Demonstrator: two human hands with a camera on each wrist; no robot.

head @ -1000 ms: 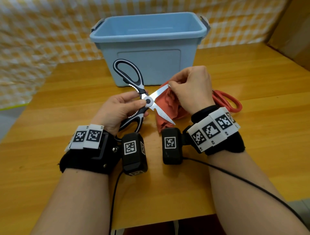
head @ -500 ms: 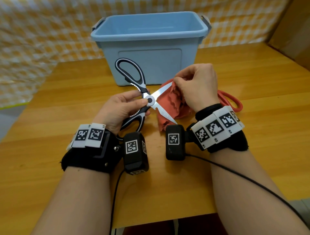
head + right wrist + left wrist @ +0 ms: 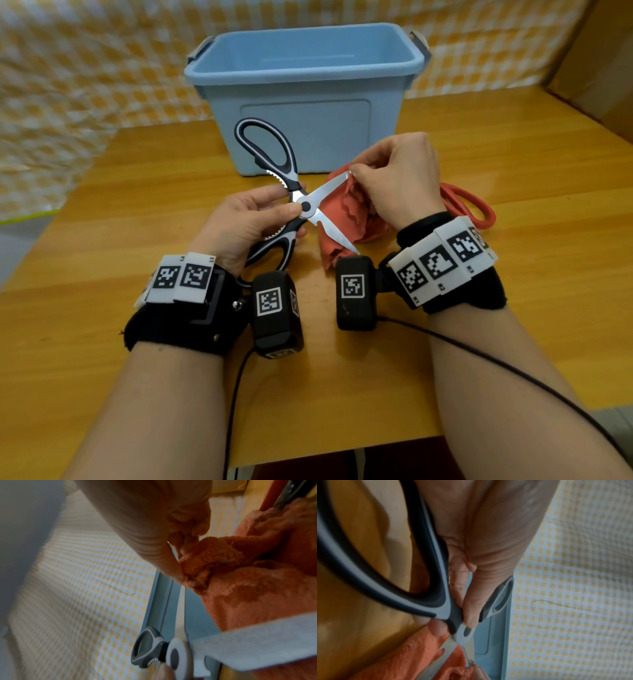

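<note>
1. A wooden worktop (image 3: 513, 154) stands in front of a yellow-and-white checked backdrop (image 3: 85, 68).
2. A light-blue plastic bin (image 3: 308, 137) sits at the far middle of the worktop. Its top is open and it has a grey latch at each end.
3. The black-and-white scissors (image 3: 306, 206) are held above the worktop, just in front of the bin. Their blades are spread wide in an X. One handle loop points up and away toward the bin, and the other lies under the left palm.
4. The left grip (image 3: 246, 226), a bare hand, is closed round the scissors. The thumb presses beside the pivot and the fingers curl under the near handle.
5. The orange-red cloth (image 3: 356, 212) is bunched behind the open blades and under the right hand. The near blade crosses in front of it, and its lower end hangs down by the right wrist camera.
6. The right grip (image 3: 400, 185), also a bare hand, pinches a fold of the cloth between thumb and forefinger, right at the tip of the far blade. The other fingers are curled in.
7. Red-handled scissors (image 3: 469, 205) lie flat on the worktop behind the right wrist, partly hidden by it. Whether they touch the cloth cannot be told.
</note>
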